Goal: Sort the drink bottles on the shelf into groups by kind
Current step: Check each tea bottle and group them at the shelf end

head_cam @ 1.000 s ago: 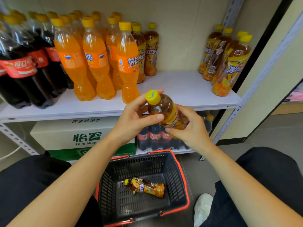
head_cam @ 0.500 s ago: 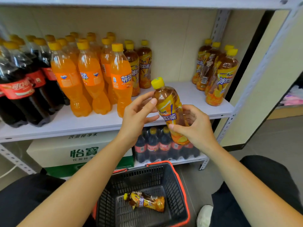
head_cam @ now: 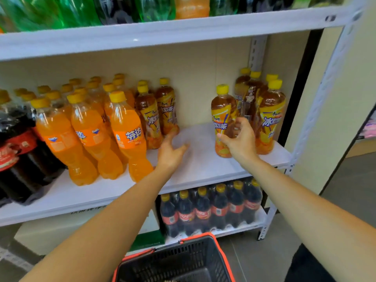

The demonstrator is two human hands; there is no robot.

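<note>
My right hand [head_cam: 239, 139] grips an iced tea bottle [head_cam: 222, 117] with a yellow cap, standing upright on the white middle shelf [head_cam: 195, 165] just left of a cluster of the same tea bottles [head_cam: 268, 117] at the shelf's right end. My left hand [head_cam: 171, 149] hovers open over the bare shelf, fingers spread, close to two more tea bottles [head_cam: 154, 117]. Left of those stand several orange soda bottles [head_cam: 126, 137], then dark cola bottles [head_cam: 16, 147] at the far left.
A black basket with a red rim [head_cam: 183, 259] sits on the floor below my arms. Packed cola bottles [head_cam: 209, 210] fill the lower shelf beside a white and green carton [head_cam: 50, 235]. Green and orange bottles [head_cam: 81, 11] stand on the top shelf. A metal upright [head_cam: 323, 94] bounds the right side.
The tea bottle went from in front of the shelf, held by both hands, up onto the shelf beside the right tea cluster. My left hand let go and moved left. The view tilted up.
</note>
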